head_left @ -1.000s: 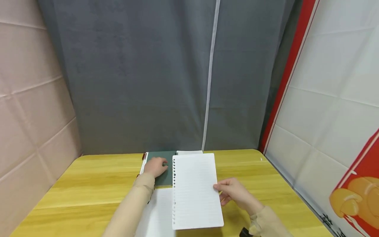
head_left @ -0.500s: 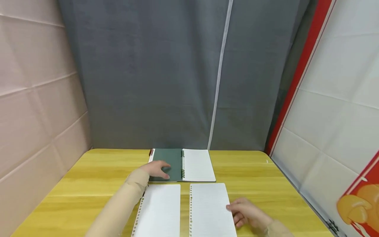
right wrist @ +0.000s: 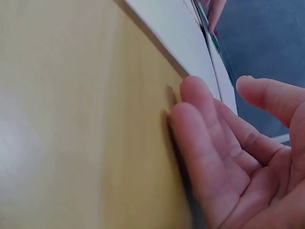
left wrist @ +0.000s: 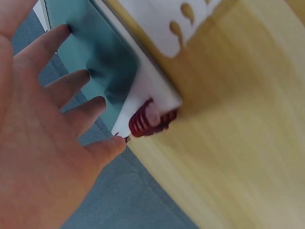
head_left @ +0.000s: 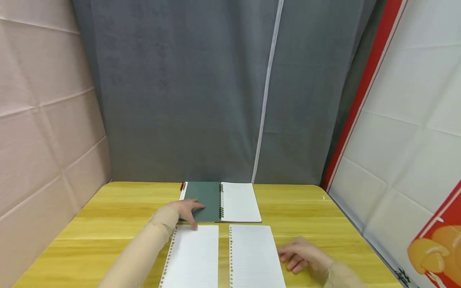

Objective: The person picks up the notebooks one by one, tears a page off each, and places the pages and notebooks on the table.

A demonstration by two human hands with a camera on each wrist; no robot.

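Currently, the scene reads as follows.
Notebooks: two are stacked at the lower centre of the head view. One green notebook (head_left: 209,200) lies open with its cover to the left and a white page to the right. One red-spiralled notebook (head_left: 183,189) lies beneath it, showing only at the left edge.
Loose sheets: two punched, lined sheets lie side by side, just below the notebooks. The left sheet (head_left: 192,256) and the right sheet (head_left: 253,256) are close but apart.
Hands: two.
Left hand (head_left: 185,210): fingers are spread and nearly straight, holding nothing. Fingertips lie at the lower left of the green cover, with one tip at the top edge of the left sheet.
Right hand (head_left: 300,258): fingers are loosely extended, holding nothing. It rests on the table (head_left: 108,224), just right of the right sheet; contact with the paper cannot be told.
Table: one, of yellow wood.
Change, one second back: the right hand held the right sheet raised in front of the open notebook. The sheet now lies flat and the hand has let go.
Change, half a second back: the left hand has slid from the middle of the cover toward its lower edge. The right hand has drawn slightly away from the sheet.
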